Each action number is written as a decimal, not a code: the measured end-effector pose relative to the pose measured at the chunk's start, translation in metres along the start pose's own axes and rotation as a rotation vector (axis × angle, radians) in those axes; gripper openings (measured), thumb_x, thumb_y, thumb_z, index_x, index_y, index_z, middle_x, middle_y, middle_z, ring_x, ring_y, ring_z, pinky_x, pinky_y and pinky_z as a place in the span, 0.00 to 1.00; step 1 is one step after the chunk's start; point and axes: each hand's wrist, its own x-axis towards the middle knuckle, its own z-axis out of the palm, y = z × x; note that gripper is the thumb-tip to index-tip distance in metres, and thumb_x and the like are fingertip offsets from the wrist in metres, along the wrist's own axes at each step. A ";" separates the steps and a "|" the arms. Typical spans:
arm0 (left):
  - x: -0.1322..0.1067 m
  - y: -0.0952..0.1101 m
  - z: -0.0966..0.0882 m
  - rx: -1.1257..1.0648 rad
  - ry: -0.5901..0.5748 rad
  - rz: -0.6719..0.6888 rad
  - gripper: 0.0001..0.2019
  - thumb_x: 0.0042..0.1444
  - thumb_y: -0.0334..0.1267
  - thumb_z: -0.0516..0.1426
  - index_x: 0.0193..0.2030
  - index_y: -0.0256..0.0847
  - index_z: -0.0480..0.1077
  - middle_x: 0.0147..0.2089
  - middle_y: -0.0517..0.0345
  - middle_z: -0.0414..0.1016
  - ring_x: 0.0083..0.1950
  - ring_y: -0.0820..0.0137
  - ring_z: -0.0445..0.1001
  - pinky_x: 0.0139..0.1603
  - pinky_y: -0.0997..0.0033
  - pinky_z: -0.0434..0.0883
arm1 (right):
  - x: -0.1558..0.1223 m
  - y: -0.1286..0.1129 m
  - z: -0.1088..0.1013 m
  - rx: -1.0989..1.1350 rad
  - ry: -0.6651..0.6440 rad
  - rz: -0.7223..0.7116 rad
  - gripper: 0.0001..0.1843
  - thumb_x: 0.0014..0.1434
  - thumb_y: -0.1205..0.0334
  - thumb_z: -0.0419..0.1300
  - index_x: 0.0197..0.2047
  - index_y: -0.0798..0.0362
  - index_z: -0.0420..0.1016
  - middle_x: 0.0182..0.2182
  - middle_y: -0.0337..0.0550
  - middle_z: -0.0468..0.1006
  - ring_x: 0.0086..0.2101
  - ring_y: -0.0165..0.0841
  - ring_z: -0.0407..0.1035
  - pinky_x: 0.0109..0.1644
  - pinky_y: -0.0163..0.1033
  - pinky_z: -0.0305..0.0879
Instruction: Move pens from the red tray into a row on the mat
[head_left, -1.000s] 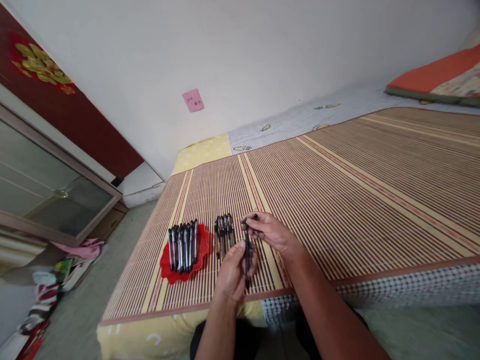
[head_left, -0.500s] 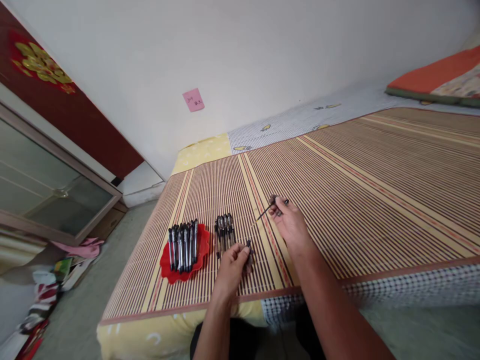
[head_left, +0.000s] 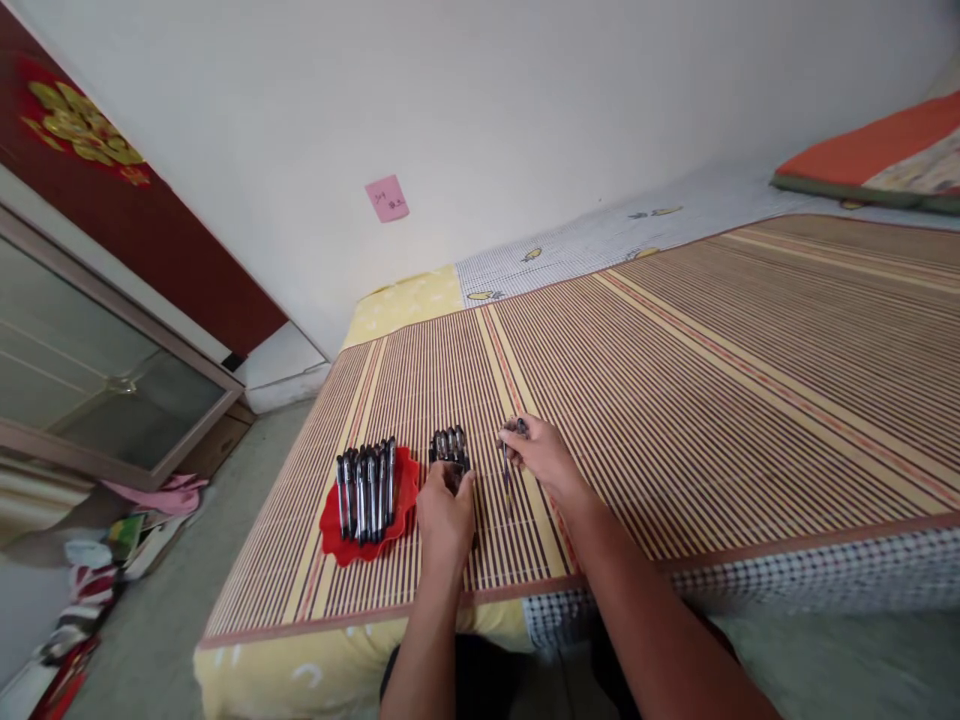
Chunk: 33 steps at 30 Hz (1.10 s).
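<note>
shifted left since half a second ago, the left hand covers some pens on the mat, its grip impossible to tell; the right hand, also further left, pinches a refill beside them. more pens lie on the red plate.

Since half a second ago, the left hand has moved to the left — it now covers part of the pens. The right hand has come left and nearer — its thin refill now points to the near side.
</note>
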 end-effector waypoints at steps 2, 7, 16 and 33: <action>0.004 0.004 0.005 0.029 0.018 0.020 0.06 0.51 0.36 0.65 0.30 0.43 0.71 0.26 0.59 0.71 0.29 0.65 0.69 0.34 0.71 0.59 | 0.001 0.005 0.004 -0.093 -0.020 0.011 0.09 0.52 0.59 0.65 0.31 0.52 0.69 0.22 0.35 0.73 0.18 0.25 0.65 0.19 0.30 0.61; 0.014 0.004 0.015 0.196 -0.017 0.052 0.06 0.52 0.33 0.64 0.32 0.43 0.70 0.28 0.55 0.72 0.32 0.61 0.72 0.36 0.69 0.59 | 0.000 0.013 0.012 -0.231 -0.009 0.046 0.05 0.54 0.65 0.62 0.31 0.52 0.67 0.23 0.34 0.71 0.17 0.25 0.65 0.17 0.29 0.60; 0.003 -0.017 0.002 0.263 -0.035 0.134 0.04 0.56 0.28 0.60 0.37 0.40 0.72 0.37 0.52 0.74 0.40 0.60 0.73 0.44 0.65 0.65 | 0.000 0.027 0.023 -0.382 -0.008 0.033 0.06 0.55 0.69 0.63 0.33 0.53 0.68 0.25 0.36 0.72 0.19 0.24 0.68 0.19 0.28 0.61; -0.011 -0.020 -0.003 0.258 -0.051 0.283 0.05 0.61 0.32 0.58 0.43 0.39 0.71 0.41 0.52 0.74 0.45 0.60 0.73 0.49 0.57 0.71 | 0.001 0.020 0.021 -0.111 -0.023 0.181 0.11 0.62 0.70 0.56 0.48 0.58 0.74 0.30 0.43 0.78 0.21 0.27 0.72 0.21 0.30 0.69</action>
